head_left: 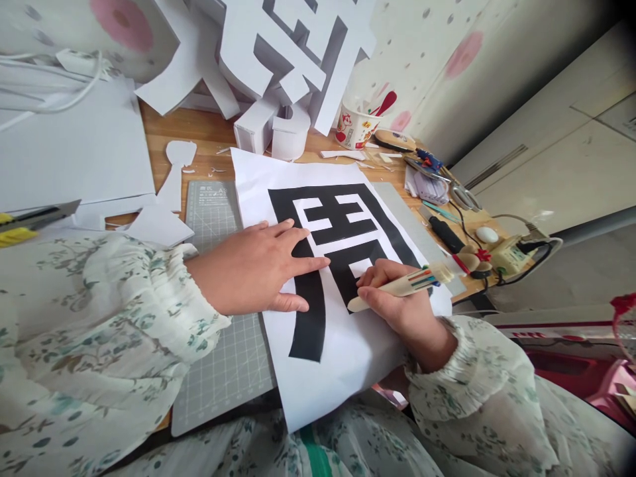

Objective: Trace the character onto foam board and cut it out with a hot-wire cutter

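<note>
A white sheet [342, 351] printed with a large black character [311, 318] lies on a grey cutting mat [233, 358]. My left hand [258, 268] rests flat on the sheet, fingers stretched out, pressing it down over the black print. My right hand [397, 301] is closed around a thick cream multi-colour pen [405, 285], its tip at the lower edge of a black stroke. Both wrists wear floral sleeves.
White foam-board letter shapes [283, 59] stand at the back of the wooden table [199, 129]. A paper cup with tools [355, 126], scissors [460, 192], a black marker [444, 232] and a power strip [507, 255] crowd the right side. A yellow utility knife [30, 222] lies at left.
</note>
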`<state>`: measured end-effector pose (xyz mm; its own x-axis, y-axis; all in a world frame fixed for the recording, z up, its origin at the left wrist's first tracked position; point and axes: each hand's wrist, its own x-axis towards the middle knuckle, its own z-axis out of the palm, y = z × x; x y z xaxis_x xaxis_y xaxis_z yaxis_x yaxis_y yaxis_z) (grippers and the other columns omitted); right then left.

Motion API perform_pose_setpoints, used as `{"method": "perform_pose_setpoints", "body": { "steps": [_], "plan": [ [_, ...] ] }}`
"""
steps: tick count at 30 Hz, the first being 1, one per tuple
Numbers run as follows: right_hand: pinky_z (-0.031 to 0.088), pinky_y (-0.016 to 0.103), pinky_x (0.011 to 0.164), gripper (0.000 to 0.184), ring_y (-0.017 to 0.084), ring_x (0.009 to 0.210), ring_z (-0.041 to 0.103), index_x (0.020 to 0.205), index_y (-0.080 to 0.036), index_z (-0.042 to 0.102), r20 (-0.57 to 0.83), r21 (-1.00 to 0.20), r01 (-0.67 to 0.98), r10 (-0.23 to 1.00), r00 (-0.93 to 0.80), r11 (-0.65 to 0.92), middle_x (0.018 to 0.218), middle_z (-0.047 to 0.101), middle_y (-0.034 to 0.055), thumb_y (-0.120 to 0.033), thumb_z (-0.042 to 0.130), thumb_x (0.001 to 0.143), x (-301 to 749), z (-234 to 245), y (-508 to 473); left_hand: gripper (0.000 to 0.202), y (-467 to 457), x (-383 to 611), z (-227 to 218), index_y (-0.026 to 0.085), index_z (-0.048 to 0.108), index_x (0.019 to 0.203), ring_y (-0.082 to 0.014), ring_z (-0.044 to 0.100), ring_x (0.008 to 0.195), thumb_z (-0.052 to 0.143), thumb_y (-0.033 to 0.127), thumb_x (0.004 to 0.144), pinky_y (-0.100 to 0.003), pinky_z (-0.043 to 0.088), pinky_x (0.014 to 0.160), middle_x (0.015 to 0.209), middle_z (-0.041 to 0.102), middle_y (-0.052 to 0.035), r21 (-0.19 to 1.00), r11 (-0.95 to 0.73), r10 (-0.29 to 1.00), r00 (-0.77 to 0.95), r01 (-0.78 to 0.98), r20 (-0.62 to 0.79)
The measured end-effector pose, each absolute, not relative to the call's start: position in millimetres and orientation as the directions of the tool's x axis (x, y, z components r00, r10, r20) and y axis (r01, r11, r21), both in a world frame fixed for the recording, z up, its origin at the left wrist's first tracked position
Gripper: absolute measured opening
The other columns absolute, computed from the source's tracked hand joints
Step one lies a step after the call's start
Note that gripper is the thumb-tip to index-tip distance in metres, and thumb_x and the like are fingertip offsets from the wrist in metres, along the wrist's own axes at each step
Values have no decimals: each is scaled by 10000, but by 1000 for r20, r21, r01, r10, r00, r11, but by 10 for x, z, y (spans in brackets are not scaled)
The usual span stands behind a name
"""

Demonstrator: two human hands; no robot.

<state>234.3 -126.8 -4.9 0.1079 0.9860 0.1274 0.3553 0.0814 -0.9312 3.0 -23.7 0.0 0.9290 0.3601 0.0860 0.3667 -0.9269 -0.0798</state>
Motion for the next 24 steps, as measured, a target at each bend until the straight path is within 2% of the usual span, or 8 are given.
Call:
{"method": "perform_pose_setpoints", "body": {
  "steps": [12,18,20,24],
  "plan": [
    [468,313,583,219,163,577,559,486,-226,527,125,-933,349,988,88,87,515,534,-27,-220,685,637,2354,-47,-1262,653,-226,29,-9,345,489,1452,-386,531,1213,590,660,889,-498,446,950,1382,523,-164,-69,-926,367,927,372,77],
    [431,300,550,221,163,564,541,481,-224,524,95,-946,320,989,112,55,508,528,-23,-212,699,616,2344,-83,-1284,701,-228,20,-38,318,515,1432,-392,536,1226,629,686,847,-508,468,948,1364,545,-181,-89,-926,353,925,366,140],
    [422,296,548,229,162,566,542,505,-224,530,68,-975,221,981,181,27,523,545,-20,-220,720,632,2352,-129,-1266,707,-238,13,-30,308,525,1427,-406,523,1258,640,686,840,-526,468,962,1392,531,-197,-83,-927,352,926,365,139],
    [341,268,476,289,122,475,438,564,-231,481,-11,-990,-136,917,399,47,510,520,-36,-295,721,711,2368,-172,-1158,706,-254,1,4,295,525,1436,-448,482,1320,679,638,839,-576,453,997,1445,505,-215,-51,-923,375,922,380,95]
  ]
}}
